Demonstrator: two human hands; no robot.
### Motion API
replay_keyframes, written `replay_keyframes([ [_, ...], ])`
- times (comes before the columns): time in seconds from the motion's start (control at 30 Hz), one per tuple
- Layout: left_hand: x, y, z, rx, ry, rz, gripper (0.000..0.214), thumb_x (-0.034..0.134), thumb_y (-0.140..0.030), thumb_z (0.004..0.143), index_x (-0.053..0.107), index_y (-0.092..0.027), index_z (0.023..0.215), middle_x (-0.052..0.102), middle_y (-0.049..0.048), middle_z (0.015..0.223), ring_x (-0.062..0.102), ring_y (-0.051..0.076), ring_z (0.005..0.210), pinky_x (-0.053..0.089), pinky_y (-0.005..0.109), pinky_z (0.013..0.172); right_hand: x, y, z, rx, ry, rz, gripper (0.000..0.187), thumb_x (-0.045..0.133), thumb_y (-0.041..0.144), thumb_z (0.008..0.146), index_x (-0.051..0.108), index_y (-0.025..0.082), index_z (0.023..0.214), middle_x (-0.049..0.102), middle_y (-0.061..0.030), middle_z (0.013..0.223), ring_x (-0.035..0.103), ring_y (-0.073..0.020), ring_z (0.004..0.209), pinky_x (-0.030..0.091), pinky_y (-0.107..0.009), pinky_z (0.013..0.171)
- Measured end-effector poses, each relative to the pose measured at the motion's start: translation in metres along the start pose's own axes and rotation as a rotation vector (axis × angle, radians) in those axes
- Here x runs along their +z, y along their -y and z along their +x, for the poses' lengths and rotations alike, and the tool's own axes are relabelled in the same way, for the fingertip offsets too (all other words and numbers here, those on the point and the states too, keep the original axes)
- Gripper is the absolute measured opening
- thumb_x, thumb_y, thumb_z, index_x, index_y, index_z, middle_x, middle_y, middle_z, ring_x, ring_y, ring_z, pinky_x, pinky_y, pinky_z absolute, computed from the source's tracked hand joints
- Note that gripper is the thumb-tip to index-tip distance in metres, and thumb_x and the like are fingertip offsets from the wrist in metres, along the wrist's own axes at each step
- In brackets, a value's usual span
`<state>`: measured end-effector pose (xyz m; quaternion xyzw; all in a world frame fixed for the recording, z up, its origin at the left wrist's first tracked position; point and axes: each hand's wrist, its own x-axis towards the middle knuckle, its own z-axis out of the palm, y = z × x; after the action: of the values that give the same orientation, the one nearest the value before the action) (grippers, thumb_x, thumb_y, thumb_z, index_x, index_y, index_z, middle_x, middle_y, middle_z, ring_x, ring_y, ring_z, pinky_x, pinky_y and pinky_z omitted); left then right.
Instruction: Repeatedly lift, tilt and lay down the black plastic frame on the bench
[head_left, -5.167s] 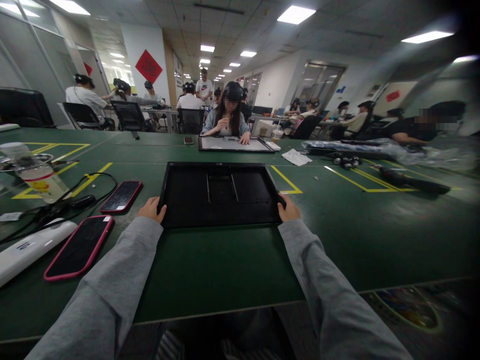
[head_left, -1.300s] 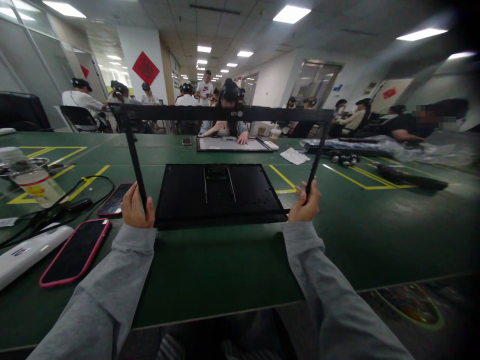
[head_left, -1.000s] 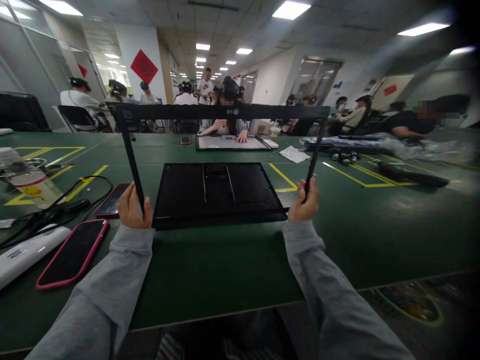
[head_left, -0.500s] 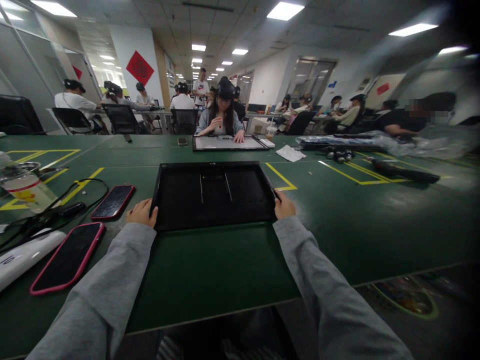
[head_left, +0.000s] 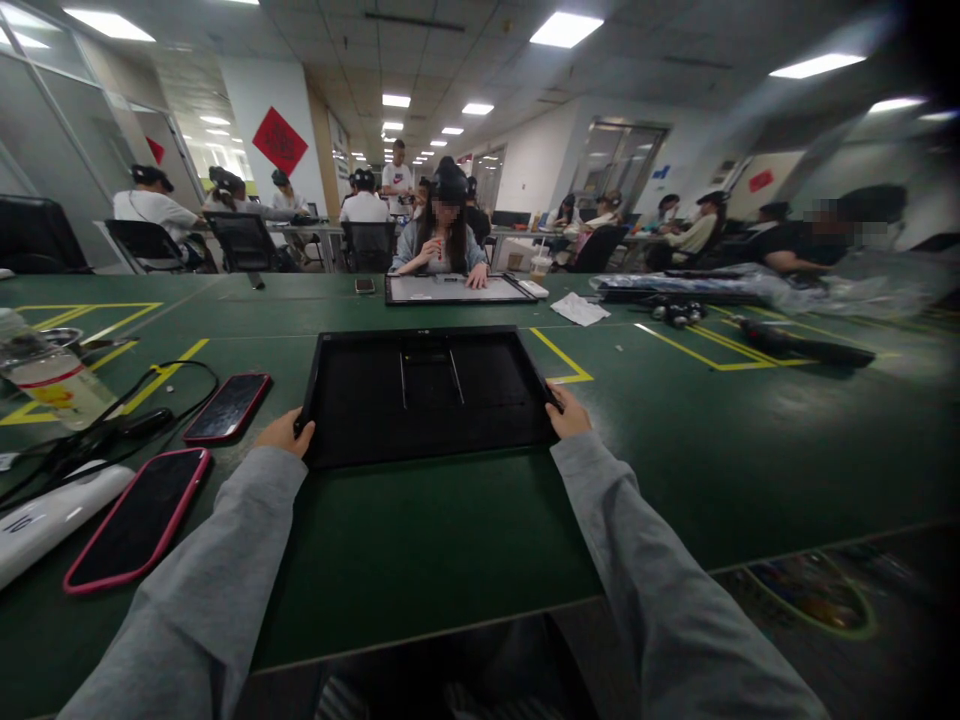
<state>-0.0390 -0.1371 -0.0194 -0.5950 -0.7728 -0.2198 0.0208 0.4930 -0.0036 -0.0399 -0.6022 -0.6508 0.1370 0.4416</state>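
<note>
A shallow black monitor casing (head_left: 360, 415) with raised edges lies in front of me at the middle of the green table. Two thin metal rods and a small dark part show inside it. My left hand (head_left: 283, 435) grips its left edge, thumb on the near side. On the opposite edge my right hand (head_left: 570, 412) is closed, with the fingers partly hidden behind the rim. Both arms reach out straight in grey sleeves.
Two red-edged phones (head_left: 139, 520), a white device (head_left: 60, 520), black cables and a plastic bottle (head_left: 56, 375) lie at left. Across the table (head_left: 450, 540) a co-worker (head_left: 442, 235) sits behind a grey panel (head_left: 461, 289). Crumpled tissue (head_left: 580, 308) and plastic-wrapped items (head_left: 682, 283) lie at right.
The casing and both my hands have shifted very slightly downward and toward the left in view. Both hands keep their hold on its edges. The co-worker's raised hand has moved a little.
</note>
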Motion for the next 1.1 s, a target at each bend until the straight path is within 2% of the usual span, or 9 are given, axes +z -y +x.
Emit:
replay_keyframes([
  [0.23, -0.002, 0.006, 0.011, -0.110, 0.126, -0.169, 0.046, 0.052, -0.042, 0.084, 0.062, -0.023, 0.123, 0.072, 0.0062, 0.100, 0.068, 0.023, 0.088, 0.052, 0.034, 0.079, 0.005, -0.001, 0.004, -0.002, -0.025, -0.103, 0.056, 0.047, 0.011, 0.078, 0.054, 0.016, 0.134, 0.064, -0.0114, 0.125, 0.056, -0.0253, 0.121, 0.044, -0.046, 0.103],
  [0.33, 0.001, 0.003, 0.041, -0.132, 0.183, -0.255, 0.041, 0.055, -0.037, 0.083, 0.065, -0.023, 0.120, 0.073, 0.0044, 0.098, 0.068, 0.022, 0.089, 0.052, 0.031, 0.077, 0.014, 0.010, 0.026, 0.091, -0.018, -0.168, 0.054, 0.046, 0.009, 0.080, 0.055, 0.014, 0.134, 0.064, -0.0133, 0.124, 0.055, -0.0270, 0.122, 0.046, -0.046, 0.101],
  [0.4, 0.006, -0.007, 0.067, -0.173, 0.179, -0.253, 0.042, 0.054, -0.036, 0.084, 0.064, -0.017, 0.121, 0.071, 0.0093, 0.105, 0.066, 0.023, 0.098, 0.050, 0.032, 0.083, 0.023, 0.021, 0.047, 0.129, 0.004, -0.196, 0.055, 0.046, 0.007, 0.080, 0.056, 0.013, 0.133, 0.065, -0.0128, 0.122, 0.056, -0.0264, 0.120, 0.046, -0.045, 0.100],
  [0.5, 0.018, -0.028, 0.099, -0.235, 0.100, -0.236, 0.051, 0.050, -0.037, 0.088, 0.056, -0.011, 0.132, 0.064, 0.0166, 0.122, 0.060, 0.026, 0.112, 0.047, 0.035, 0.092, 0.042, 0.037, 0.075, 0.145, 0.010, -0.220, 0.055, 0.047, 0.007, 0.081, 0.054, 0.015, 0.134, 0.066, -0.0117, 0.119, 0.059, -0.0251, 0.116, 0.045, -0.043, 0.100],
  [0.6, 0.033, -0.044, 0.113, -0.289, -0.044, -0.192, 0.056, 0.039, -0.037, 0.093, 0.044, -0.012, 0.143, 0.060, 0.0208, 0.126, 0.058, 0.028, 0.115, 0.045, 0.042, 0.094, 0.060, 0.046, 0.086, 0.148, -0.057, -0.229, 0.057, 0.047, 0.008, 0.081, 0.052, 0.015, 0.137, 0.065, -0.0144, 0.119, 0.060, -0.0255, 0.113, 0.045, -0.042, 0.099],
  [0.77, 0.047, -0.046, 0.113, -0.264, -0.110, -0.233, 0.056, 0.039, -0.038, 0.092, 0.047, -0.014, 0.141, 0.061, 0.0204, 0.125, 0.057, 0.031, 0.115, 0.043, 0.045, 0.096, 0.072, 0.047, 0.085, 0.123, -0.114, -0.269, 0.058, 0.046, 0.008, 0.081, 0.050, 0.014, 0.139, 0.064, -0.0153, 0.121, 0.059, -0.0266, 0.113, 0.045, -0.042, 0.099],
  [0.93, 0.032, -0.035, 0.106, -0.310, -0.051, -0.234, 0.051, 0.045, -0.037, 0.091, 0.051, -0.018, 0.138, 0.062, 0.0142, 0.127, 0.057, 0.029, 0.117, 0.044, 0.040, 0.097, 0.055, 0.053, 0.080, 0.152, -0.034, -0.324, 0.057, 0.045, 0.005, 0.082, 0.051, 0.016, 0.138, 0.064, -0.0141, 0.123, 0.060, -0.0270, 0.113, 0.046, -0.041, 0.098],
  [1.03, 0.018, -0.015, 0.079, -0.280, 0.043, -0.266, 0.051, 0.054, -0.037, 0.088, 0.055, -0.017, 0.135, 0.066, 0.0116, 0.119, 0.061, 0.024, 0.112, 0.046, 0.034, 0.095, 0.034, 0.045, 0.057, 0.137, 0.044, -0.302, 0.056, 0.049, 0.006, 0.081, 0.054, 0.016, 0.136, 0.063, -0.0115, 0.127, 0.059, -0.0263, 0.115, 0.046, -0.040, 0.099],
  [1.1, 0.012, 0.003, 0.048, -0.260, 0.032, -0.316, 0.052, 0.056, -0.038, 0.086, 0.056, -0.015, 0.133, 0.069, 0.0124, 0.112, 0.064, 0.022, 0.105, 0.047, 0.032, 0.092, 0.019, 0.033, 0.029, 0.088, 0.040, -0.298, 0.055, 0.050, 0.007, 0.081, 0.054, 0.016, 0.136, 0.063, -0.0112, 0.126, 0.059, -0.0263, 0.116, 0.045, -0.040, 0.100],
])
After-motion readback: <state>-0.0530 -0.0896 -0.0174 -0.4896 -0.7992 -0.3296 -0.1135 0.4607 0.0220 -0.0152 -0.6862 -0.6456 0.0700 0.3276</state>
